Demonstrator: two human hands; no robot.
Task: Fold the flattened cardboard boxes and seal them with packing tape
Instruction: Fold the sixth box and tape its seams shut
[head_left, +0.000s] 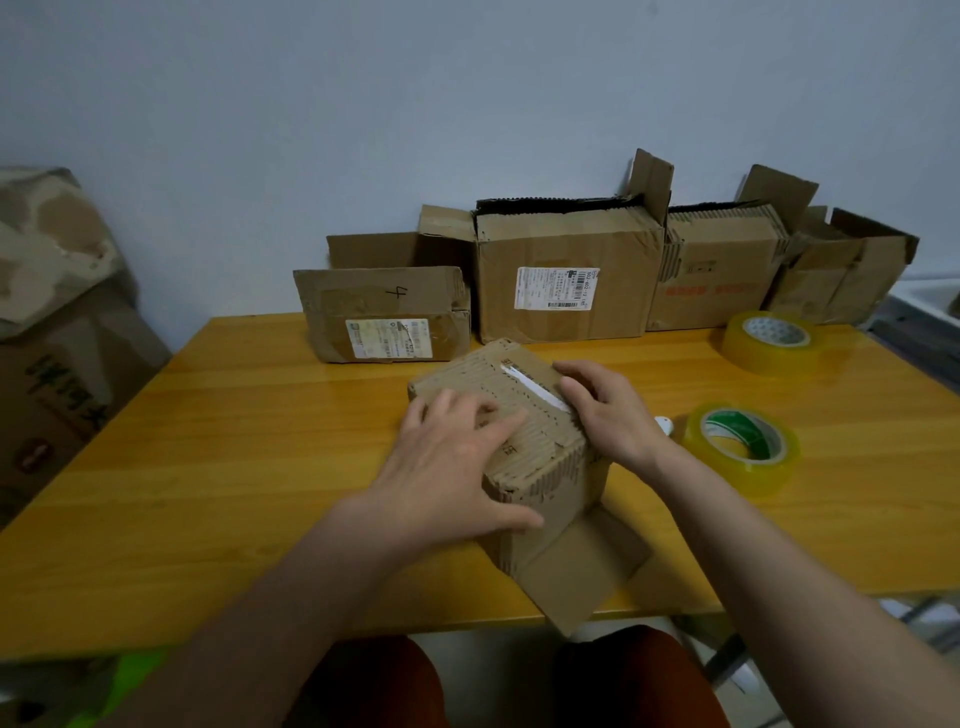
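A small worn cardboard box (524, 395) stands on the yellow wooden table (208, 467), one flap (582, 566) lying open toward me. My left hand (452, 467) presses flat on the box's top, fingers spread. My right hand (608, 410) holds the box's right top edge, fingers bent over it beside a white strip of tape. A roll of clear tape with a green core (740, 447) lies right of the box. A second, larger roll (774, 340) sits farther back right.
Several folded cardboard boxes line the wall: one marked "4" (384, 312), a bigger one with a white label (566, 265), two more to the right (717, 270). Large cartons (57, 332) stand left of the table. A small white object (665, 425) peeks out behind my right wrist.
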